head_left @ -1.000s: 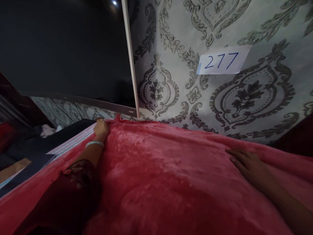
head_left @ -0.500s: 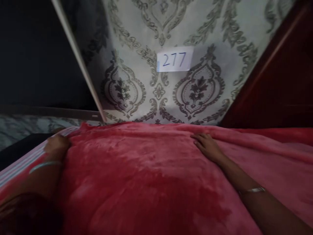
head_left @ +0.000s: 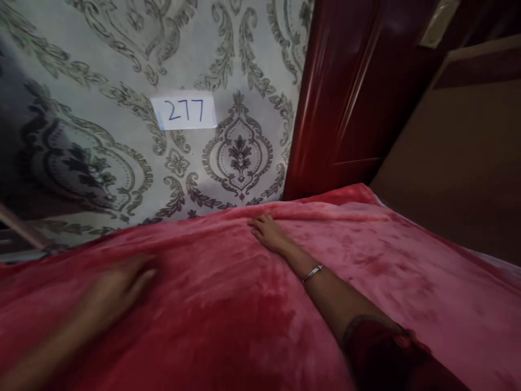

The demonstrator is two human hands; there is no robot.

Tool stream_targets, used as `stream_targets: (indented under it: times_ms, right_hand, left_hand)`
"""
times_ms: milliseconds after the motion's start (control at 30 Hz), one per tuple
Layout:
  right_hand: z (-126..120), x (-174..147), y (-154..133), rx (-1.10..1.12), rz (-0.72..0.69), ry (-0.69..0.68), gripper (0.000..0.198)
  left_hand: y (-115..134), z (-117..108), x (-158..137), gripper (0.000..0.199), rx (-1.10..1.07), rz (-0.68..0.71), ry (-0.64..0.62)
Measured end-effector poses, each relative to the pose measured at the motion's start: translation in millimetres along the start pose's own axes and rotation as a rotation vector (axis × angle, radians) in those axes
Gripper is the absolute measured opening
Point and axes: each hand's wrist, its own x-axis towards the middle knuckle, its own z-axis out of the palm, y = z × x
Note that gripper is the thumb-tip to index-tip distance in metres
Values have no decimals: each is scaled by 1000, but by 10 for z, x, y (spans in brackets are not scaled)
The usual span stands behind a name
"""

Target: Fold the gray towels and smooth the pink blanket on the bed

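A plush red-and-pink blanket [head_left: 228,304] is spread out in front of me, with a low fold running along its far edge. My right hand [head_left: 268,233] rests on top of it near that fold, fingers extended and slightly spread, a silvery bangle on the wrist. Over the blanket's left part is my left hand [head_left: 118,285], blurred by motion. Its thumb stands apart from the fingers, and nothing shows between them. Whether it touches the cloth I cannot tell.
Behind the blanket rises a wall [head_left: 179,65] with patterned paper and a card [head_left: 185,111] marked 277. A dark red glossy wooden panel [head_left: 337,98] stands to its right. Farther right is a large brown board-like surface [head_left: 459,152].
The view has swung to the right. My left hand has let go of the blanket's left edge and moved right over the cloth. My right hand stays on the same fold.
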Motion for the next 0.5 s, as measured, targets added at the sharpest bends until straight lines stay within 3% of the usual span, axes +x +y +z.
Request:
stream_targets:
  times_ms: [67,133,233,367,500]
  right_hand:
    - [-41,-7,-31,4,6,4,34]
    - [-84,-16,-57,0,4,9,34]
    - [-147,-25,-77,-15,3,15,33]
    - [-209,-49,-93,-19,13,24,32]
    - [-199,-65,-130,7,7,44,32]
  left_hand:
    - [598,322,-2,55,-118,202,-159]
    - [1090,623,19,65,-184,283,-231]
    - [1601,1040,29,72,-253,334,-269]
    - [1958,1416,-92,71,-198,288,-164]
    - [2104,1455,-205,60,-23,368,-195]
